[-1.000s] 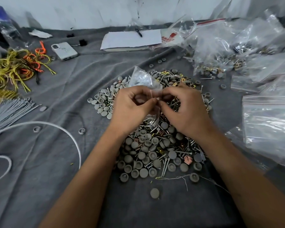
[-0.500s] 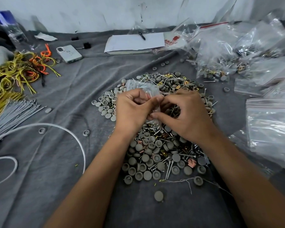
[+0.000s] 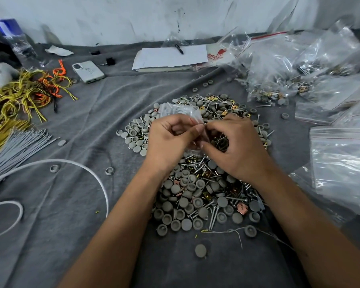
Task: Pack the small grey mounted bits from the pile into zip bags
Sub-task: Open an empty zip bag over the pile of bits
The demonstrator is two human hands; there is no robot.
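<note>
Fingers (image 3: pixel 192 132) of our left hand (image 3: pixel 168 142) and right hand (image 3: pixel 237 148) curled, pinching one small clear zip bag (image 3: pixel 179 110) between them, held just above the pile (image 3: pixel 197 190) of grey bits and screws on grey cloth (image 3: pixel 71 204).

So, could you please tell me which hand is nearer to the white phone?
Left. The left hand is over the pile's middle, on the same side as the white phone; the right hand is beside it, farther away.
</note>
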